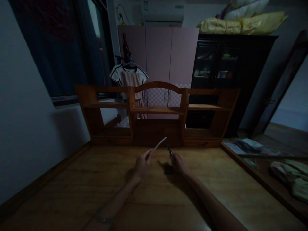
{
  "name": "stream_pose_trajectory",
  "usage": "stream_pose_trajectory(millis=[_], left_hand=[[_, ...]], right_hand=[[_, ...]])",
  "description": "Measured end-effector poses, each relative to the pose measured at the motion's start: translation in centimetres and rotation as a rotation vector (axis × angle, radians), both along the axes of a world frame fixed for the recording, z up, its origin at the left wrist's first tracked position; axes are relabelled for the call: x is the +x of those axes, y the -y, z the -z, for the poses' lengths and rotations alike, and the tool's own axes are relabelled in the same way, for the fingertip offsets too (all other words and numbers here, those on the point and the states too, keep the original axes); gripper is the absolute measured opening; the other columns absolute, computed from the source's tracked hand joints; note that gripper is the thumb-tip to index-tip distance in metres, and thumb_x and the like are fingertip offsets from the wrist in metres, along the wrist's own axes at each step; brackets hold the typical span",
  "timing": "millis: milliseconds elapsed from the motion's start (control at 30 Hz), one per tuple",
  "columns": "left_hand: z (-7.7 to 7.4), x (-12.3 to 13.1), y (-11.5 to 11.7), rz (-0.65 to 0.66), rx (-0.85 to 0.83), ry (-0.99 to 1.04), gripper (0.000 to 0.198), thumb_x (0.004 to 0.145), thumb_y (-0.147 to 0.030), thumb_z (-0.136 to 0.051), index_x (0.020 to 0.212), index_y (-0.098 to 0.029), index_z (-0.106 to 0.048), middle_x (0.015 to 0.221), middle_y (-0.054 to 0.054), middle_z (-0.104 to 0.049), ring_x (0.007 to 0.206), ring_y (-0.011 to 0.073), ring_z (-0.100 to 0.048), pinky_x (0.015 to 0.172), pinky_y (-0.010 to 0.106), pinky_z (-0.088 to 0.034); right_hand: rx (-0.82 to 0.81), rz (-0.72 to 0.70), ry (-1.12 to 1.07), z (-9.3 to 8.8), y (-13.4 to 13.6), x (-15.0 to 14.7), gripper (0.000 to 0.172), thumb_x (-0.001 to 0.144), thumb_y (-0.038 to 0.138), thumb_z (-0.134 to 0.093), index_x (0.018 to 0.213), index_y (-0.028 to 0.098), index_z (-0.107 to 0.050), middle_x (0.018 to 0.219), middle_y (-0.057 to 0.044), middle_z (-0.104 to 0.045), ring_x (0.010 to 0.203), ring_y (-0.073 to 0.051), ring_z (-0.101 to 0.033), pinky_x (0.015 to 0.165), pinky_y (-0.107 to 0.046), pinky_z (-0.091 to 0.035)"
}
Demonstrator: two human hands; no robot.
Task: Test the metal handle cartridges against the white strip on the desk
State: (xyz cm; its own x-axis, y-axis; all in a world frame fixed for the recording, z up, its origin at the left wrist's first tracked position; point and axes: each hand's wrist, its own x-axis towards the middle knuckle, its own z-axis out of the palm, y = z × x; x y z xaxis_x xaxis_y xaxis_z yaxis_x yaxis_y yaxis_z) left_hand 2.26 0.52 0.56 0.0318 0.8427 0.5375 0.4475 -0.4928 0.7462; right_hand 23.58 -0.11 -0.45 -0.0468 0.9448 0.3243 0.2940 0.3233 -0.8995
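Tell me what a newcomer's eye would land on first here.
Probably the pale strip in the left hand, standing out against the darker shelf behind it. Next would come the right hand beside it, holding a slim dark item over the table. Then the eye might rise to the arched shelf along the table's far edge and the pink wardrobe beyond.

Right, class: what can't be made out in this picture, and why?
Head view:
Pale strip: lower end hidden by the left hand.
Thin dark item in the right hand: too small and dim to identify.
Dark object near that hand: too shadowed to name.
Greenish cloth: cut off by the right edge.
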Motion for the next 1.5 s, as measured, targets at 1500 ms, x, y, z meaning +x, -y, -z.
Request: stream_pose_trajectory(millis=[1500], left_hand=[[0.9,-0.2,-0.9,-0.102,0.024,-0.094,0.033,0.087,-0.043,-0.051,0.106,-0.021,-0.068,0.100,0.005,-0.071,0.090,0.0199,-0.067,0.079,0.028,-0.051]], right_hand=[[0.132,0.309,0.500,-0.2,0.4,0.4,0.031,0.098,0.035,-0.027,0.095,0.020,-0.054,0.082,-0.005,-0.067,0.073,-0.017,-0.061,0.062,-0.024,-0.033]])
